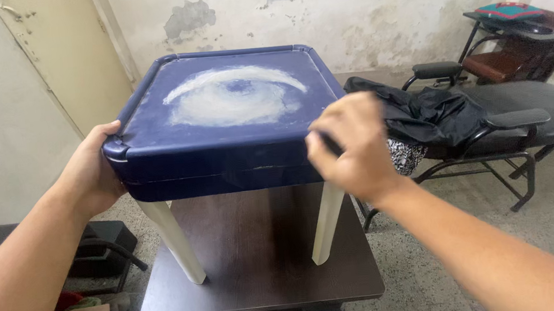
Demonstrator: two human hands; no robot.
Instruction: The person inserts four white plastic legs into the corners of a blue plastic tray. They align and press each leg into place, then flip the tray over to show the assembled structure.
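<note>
while the blue plastic stool [223,123] stands on the dark worktop [259,267], your left hand [93,171] grips its near left corner, fingers clenched around the rim. your right hand [348,147] rests at the stool's near right edge, fingers curled, though i cannot tell whether they actually clamp it. the stool looks light and stiff, with a smooth, worn top that could slip, so the rim corners seem the surest hold. its pale legs [176,244] sit near the worktop's front edge. right of the stool a black chair [515,119] with dark cloth crowds the room.
</note>
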